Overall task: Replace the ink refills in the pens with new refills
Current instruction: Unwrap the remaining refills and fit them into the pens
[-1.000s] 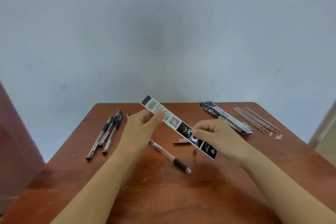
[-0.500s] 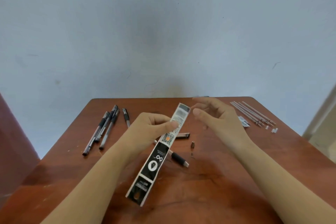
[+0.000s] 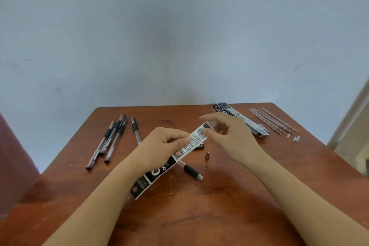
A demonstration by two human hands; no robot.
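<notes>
- Head view, hands: the left hand (image 3: pixel 159 146) pinches a long, flat black-and-white refill packet (image 3: pixel 185 150) between thumb and curled fingers, gripping its white printed half above the middle of the table (image 3: pixel 199 215).
- Head view, what changed: a second ago the refill packet lay crosswise between both hands, with the right hand (image 3: pixel 229 138) at its black end. It has since swung round, so the black end points at the near edge and the barcode end at the far edge. The right hand let go and has come back to that far end.
- Head view, right fingers: they are loosely curved and spread, thumb tip touching the packet's top end and forefinger just above it. I cannot tell whether they already pinch it.
- Meaning: the packet looks unopened, so opening its top probably comes next. No new refill is out yet.
- Head view, the pen in work: a clear pen barrel with a black grip (image 3: pixel 191 170) lies under the packet, its small dark metal tip cone (image 3: pixel 207 155) just beside it.
- Head view, the rest: a cluster of black-capped pens (image 3: pixel 111 140) lies near the left edge, more black-and-white packets (image 3: pixel 243 122) and loose thin refills (image 3: pixel 273 122) at the far right corner.
</notes>
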